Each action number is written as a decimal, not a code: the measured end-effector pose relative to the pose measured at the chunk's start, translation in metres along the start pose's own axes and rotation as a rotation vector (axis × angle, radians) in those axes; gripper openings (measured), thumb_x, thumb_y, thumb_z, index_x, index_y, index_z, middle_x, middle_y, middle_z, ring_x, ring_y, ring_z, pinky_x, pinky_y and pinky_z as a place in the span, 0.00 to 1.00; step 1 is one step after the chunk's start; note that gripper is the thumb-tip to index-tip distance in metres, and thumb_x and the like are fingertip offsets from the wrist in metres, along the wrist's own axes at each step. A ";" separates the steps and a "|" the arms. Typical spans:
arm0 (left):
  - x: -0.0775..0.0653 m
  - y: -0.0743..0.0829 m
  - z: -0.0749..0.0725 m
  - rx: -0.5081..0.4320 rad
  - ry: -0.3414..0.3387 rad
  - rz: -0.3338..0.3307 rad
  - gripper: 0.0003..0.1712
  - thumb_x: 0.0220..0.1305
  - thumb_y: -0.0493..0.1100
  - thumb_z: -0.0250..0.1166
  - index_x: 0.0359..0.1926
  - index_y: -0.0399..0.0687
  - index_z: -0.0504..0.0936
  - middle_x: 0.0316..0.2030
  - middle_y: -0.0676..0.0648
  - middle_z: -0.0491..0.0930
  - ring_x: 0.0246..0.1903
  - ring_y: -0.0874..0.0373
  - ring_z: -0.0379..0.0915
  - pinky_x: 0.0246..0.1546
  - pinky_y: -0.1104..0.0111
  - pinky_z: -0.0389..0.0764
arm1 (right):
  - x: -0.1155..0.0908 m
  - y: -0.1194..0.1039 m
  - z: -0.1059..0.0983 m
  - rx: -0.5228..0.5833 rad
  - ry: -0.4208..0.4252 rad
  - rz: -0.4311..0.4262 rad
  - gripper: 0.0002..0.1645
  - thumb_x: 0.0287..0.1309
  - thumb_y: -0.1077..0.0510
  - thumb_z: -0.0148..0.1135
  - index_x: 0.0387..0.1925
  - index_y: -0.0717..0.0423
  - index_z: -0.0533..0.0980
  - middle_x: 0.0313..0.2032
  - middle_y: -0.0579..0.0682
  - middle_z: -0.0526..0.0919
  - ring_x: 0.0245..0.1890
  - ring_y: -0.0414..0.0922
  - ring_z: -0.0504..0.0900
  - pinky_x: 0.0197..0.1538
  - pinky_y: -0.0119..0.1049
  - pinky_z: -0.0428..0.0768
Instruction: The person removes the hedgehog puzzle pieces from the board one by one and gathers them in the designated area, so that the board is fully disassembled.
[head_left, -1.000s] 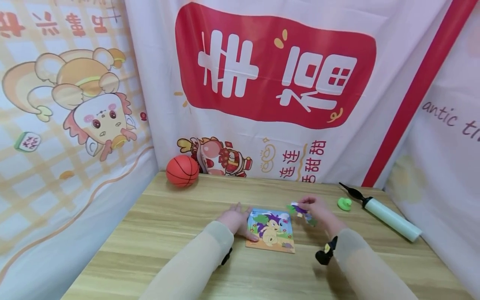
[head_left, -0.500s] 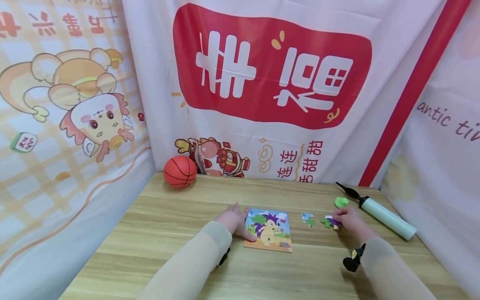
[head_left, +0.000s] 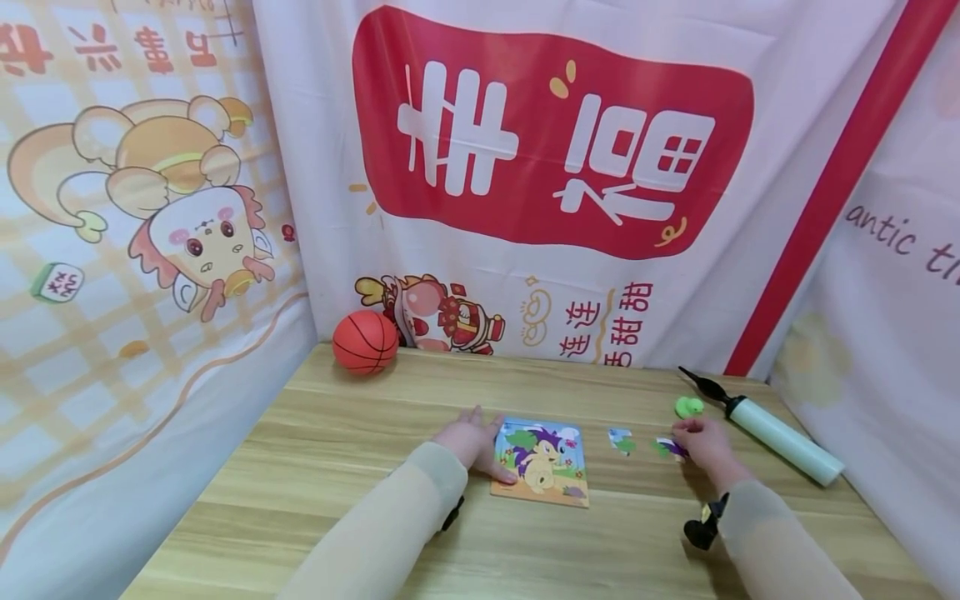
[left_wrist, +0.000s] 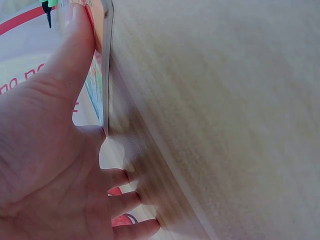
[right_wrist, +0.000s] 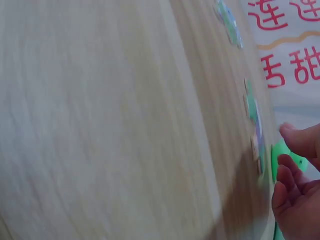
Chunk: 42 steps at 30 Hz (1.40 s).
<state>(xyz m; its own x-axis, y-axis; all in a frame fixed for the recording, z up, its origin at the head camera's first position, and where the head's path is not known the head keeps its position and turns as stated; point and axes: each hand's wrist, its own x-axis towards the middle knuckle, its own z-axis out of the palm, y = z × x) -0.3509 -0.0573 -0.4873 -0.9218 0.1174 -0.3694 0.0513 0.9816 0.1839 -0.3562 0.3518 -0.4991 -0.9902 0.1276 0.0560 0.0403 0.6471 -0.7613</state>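
My left hand (head_left: 465,442) rests at the left edge of a square cartoon jigsaw puzzle (head_left: 542,471) with a purple-haired animal on it. In the left wrist view the thumb lies over the puzzle board's face (left_wrist: 99,30), and the other fingers stretch out to the tabletop. My right hand (head_left: 705,446) hovers right beside a purple and green puzzle piece (head_left: 667,448). Its thumb and bent fingers stand apart with nothing between them in the right wrist view, where the piece (right_wrist: 254,117) lies on the table. A blue and green puzzle piece (head_left: 621,442) lies between that one and the board.
Just behind my right hand sits a small green toy duck (head_left: 688,407). A pale green hand pump (head_left: 783,437) with a black nozzle lies at the table's right. At the back left stands a red toy basketball (head_left: 365,342). Printed cloth (head_left: 555,150) hangs behind the wooden table (head_left: 360,467).
My right hand carried two puzzle pieces to the right, set down the blue and green one, then the purple and green one farther right, and let go. The left hand stayed put.
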 end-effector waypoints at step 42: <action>-0.041 0.010 -0.022 0.027 0.007 0.033 0.65 0.42 0.78 0.69 0.78 0.65 0.52 0.77 0.42 0.45 0.75 0.45 0.39 0.68 0.45 0.55 | -0.026 -0.119 0.137 -0.106 -0.317 -0.167 0.15 0.50 0.58 0.77 0.34 0.52 0.76 0.31 0.50 0.75 0.31 0.47 0.72 0.34 0.40 0.73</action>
<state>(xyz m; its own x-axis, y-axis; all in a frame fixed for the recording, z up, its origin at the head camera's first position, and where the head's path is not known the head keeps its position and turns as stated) -0.3215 -0.0556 -0.4502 -0.9223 0.1484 -0.3569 0.0915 0.9809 0.1714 -0.3532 0.1686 -0.4990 -0.9758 -0.2145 -0.0418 -0.1278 0.7154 -0.6869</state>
